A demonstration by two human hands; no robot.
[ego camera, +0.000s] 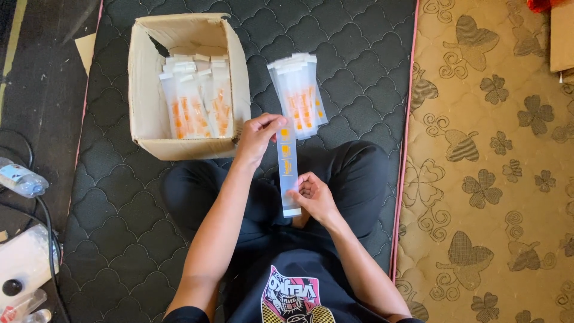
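I hold one long clear plastic sleeve (288,170) with orange print stretched lengthwise over my lap. My left hand (257,139) pinches its far end. My right hand (313,196) grips its near end by the white strip. Just beyond the far end, a stack of the same sleeves (299,96) lies on the black quilted mat (359,60). To the left stands an open cardboard box (143,101) with several more sleeves (197,101) lying inside it.
I sit cross-legged in dark trousers on the mat. A beige mattress (490,179) with a clover pattern lies to the right. On the dark floor at the left are a plastic bottle (21,179), a black cable (48,227) and white items.
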